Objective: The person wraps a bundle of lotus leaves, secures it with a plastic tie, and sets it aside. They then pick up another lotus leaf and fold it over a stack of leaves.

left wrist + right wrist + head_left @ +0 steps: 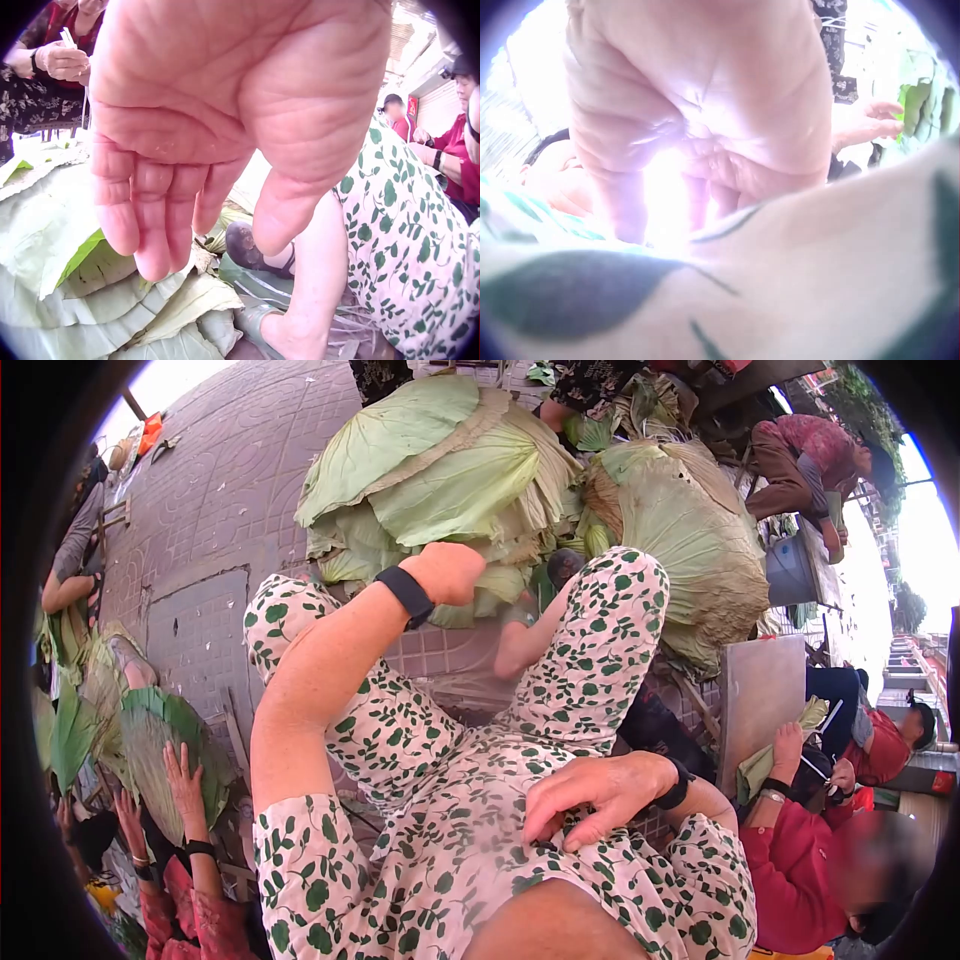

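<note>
My left hand [445, 572] is held out over my lap, beside a big pile of pale green leaves [440, 490]. In the left wrist view the palm of this hand [225, 120] shows, its fingers loosely extended and holding nothing, with the layered leaves [67, 300] beyond and below. My right hand [600, 792] rests on my leaf-patterned clothing [450, 840], fingers bent downward. The right wrist view shows that hand [705, 112] above the patterned cloth [817, 262]; glare hides part of its fingers, and nothing held is visible.
Another leaf bundle [680, 540] stands to the right, near an upright board [760, 700]. People in red sit at the lower right and lower left; a person in brown trousers [775, 470] is at the upper right. Paved ground [200, 540] stretches left of the pile.
</note>
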The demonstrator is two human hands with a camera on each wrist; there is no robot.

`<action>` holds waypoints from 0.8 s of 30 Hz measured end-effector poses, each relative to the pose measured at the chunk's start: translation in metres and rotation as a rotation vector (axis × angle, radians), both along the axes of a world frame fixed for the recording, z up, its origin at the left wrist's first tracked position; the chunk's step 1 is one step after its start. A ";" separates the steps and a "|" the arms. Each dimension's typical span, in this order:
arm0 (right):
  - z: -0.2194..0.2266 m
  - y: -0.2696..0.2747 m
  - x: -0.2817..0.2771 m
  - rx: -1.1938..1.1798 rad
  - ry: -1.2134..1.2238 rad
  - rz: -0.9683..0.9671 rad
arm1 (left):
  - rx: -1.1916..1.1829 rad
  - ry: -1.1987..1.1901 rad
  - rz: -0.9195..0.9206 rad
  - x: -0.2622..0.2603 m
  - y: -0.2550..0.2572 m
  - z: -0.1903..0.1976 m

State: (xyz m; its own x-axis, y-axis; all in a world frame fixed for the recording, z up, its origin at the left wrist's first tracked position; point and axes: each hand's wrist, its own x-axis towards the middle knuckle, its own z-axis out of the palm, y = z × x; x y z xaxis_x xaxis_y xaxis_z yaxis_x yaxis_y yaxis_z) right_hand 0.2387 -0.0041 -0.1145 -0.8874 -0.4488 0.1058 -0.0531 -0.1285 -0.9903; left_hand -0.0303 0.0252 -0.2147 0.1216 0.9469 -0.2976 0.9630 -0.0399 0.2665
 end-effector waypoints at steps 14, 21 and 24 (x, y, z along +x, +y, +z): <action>-0.015 0.063 0.053 -0.186 -0.233 -0.995 | -0.014 0.031 -0.028 0.000 0.000 -0.007; -0.136 0.103 0.110 0.117 -0.743 -1.514 | -0.006 0.009 -0.029 -0.001 -0.002 -0.008; -0.235 0.086 0.134 0.442 -0.749 -1.284 | -0.049 0.016 0.005 0.003 -0.005 0.000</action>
State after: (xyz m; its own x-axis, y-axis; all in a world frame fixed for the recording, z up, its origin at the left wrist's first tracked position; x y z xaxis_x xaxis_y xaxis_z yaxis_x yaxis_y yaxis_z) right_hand 0.3730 0.0814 -0.3493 -0.4749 0.7542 -0.4535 0.6128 -0.0865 -0.7855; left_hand -0.0272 0.0206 -0.2152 0.1118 0.9318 -0.3453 0.9674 -0.0226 0.2522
